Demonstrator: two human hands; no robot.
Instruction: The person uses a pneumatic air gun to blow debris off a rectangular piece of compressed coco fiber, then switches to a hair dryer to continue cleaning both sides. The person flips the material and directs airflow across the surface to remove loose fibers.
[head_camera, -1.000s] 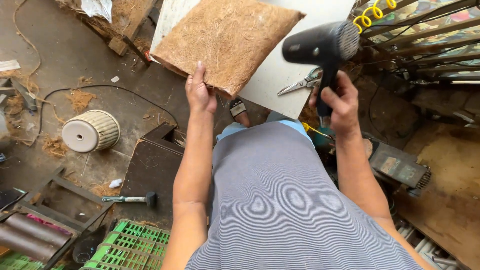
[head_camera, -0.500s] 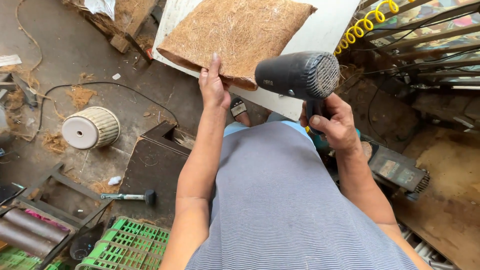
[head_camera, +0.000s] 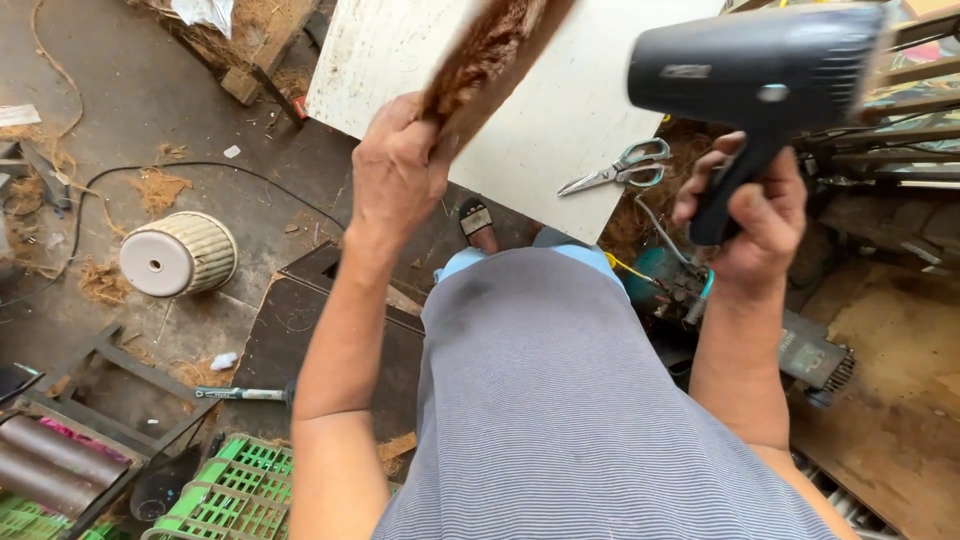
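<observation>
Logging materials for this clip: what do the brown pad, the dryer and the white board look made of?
Brown pad: coarse, shaggy plant fibre, probably coir. Dryer: matte black plastic, smooth moulded shell. White board: flat painted or laminated panel, speckled with dirt; its core is unclear.

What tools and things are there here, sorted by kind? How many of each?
Hair dryer, in right hand: 1
Brown fibre mat, in left hand: 1
Scissors: 1
White board: 1
Overturned ribbed pot: 1
Green crate: 1
Total: 6
</observation>
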